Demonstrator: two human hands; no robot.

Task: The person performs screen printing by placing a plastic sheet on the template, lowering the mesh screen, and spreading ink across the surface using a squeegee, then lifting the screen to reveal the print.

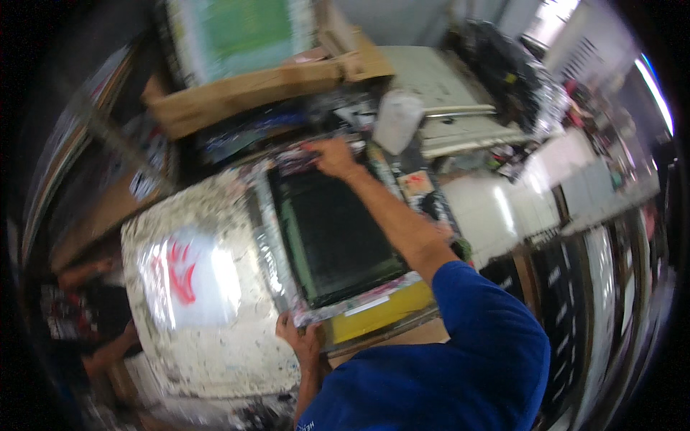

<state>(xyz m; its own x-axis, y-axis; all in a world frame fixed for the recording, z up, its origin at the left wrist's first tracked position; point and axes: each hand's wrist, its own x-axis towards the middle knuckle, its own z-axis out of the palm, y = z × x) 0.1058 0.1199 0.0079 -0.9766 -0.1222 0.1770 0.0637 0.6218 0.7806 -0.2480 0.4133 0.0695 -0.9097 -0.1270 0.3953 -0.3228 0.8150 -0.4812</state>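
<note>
A screen printing frame (pixel 334 233) with a dark mesh and a tape-covered, ink-stained border lies flat in front of me. At its near left corner, my left hand (pixel 302 339) grips the border between fingers and thumb. My right arm reaches across the frame, and my right hand (pixel 334 157) is closed at its far edge, over dark, reddish ink smears. Blur hides what those fingers hold, if anything. To the left, a clear sheet (pixel 188 280) with a red printed figure rests on a pale, spotted board (pixel 251 352). A yellow surface (pixel 392 310) shows below the frame's near edge.
A white plastic container (pixel 398 121) stands past the frame's far right corner. Behind are a cardboard box (pixel 244 93) and a green screen (pixel 248 36). Another person's arm (pixel 108 352) shows at the left. Several dark panels (pixel 557 316) stand at the right.
</note>
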